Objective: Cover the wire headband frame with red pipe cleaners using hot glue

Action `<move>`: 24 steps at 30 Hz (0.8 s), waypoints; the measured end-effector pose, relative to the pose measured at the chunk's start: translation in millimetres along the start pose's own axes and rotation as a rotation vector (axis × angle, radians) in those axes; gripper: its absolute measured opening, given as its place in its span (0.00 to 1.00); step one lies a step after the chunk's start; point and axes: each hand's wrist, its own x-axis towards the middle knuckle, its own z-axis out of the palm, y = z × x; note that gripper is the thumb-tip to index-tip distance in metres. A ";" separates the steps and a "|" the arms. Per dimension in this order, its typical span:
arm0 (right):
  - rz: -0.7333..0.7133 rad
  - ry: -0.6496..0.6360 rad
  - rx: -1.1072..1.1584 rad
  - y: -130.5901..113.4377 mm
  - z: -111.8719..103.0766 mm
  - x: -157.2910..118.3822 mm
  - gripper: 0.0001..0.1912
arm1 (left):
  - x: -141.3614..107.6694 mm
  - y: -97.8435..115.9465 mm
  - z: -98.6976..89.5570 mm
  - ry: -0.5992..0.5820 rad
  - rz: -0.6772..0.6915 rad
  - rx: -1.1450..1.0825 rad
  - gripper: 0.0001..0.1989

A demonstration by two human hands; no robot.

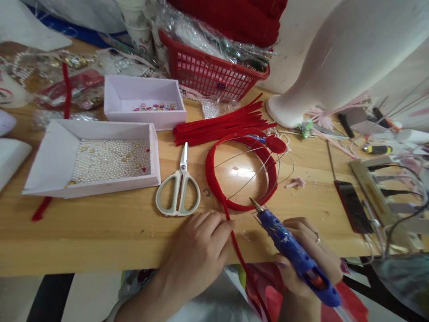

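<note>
A round red velvet-covered ring (214,181), strung with thin wires and topped by a small red disc (276,144), lies on the table. From its near edge a narrow red velvet strip (238,250) runs down past the table edge. My left hand (206,237) is closed around this strip just below the ring, its fingertips partly hidden. In my right hand (310,250) is a blue hot glue gun (291,250), whose metal nozzle points up and left, close to the ring's near rim. White-handled scissors (181,188) lie left of the ring, blades pointing away.
A white box of pearl beads (110,161) and a smaller white box (144,100) with pink gems stand left. Behind the ring lie red velvet stems (221,125) and a red basket (214,74). A white mannequin form (321,67), phone (352,206) and power strip (385,201) are right.
</note>
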 end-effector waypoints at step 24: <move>0.116 -0.074 -0.079 19.1 -20.9 -16.5 0.10 | -2.6 -0.5 0.5 0.001 0.039 0.135 0.12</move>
